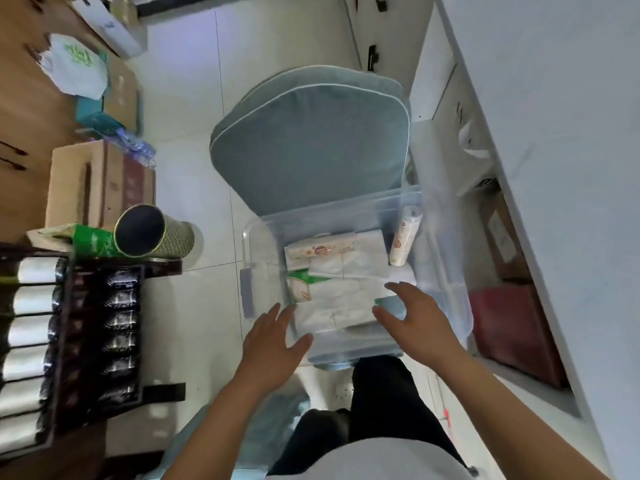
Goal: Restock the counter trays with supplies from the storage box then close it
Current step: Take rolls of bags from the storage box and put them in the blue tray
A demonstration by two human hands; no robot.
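Note:
A clear plastic storage box (263, 230) stands open on the front of a grey-blue cushioned chair (311, 143). Inside lie several white tissue packs (346, 296) and an upright tube-shaped pack (405, 237) at the right. My left hand (273, 344) hovers open over the box's near left corner. My right hand (419, 317) is open too, fingers spread above the packs at the near right. Neither hand holds anything. A dark counter tray (65, 341) at the left holds rows of silvery sachets (27, 330) and dark packets (121, 320).
A patterned cup (152, 233) lies tilted on green packs behind the tray. Cardboard boxes (93, 188) and a white bag (76, 67) sit on the wooden counter at the left. A white desk (554, 168) runs along the right, with a red box (509, 323) beneath it.

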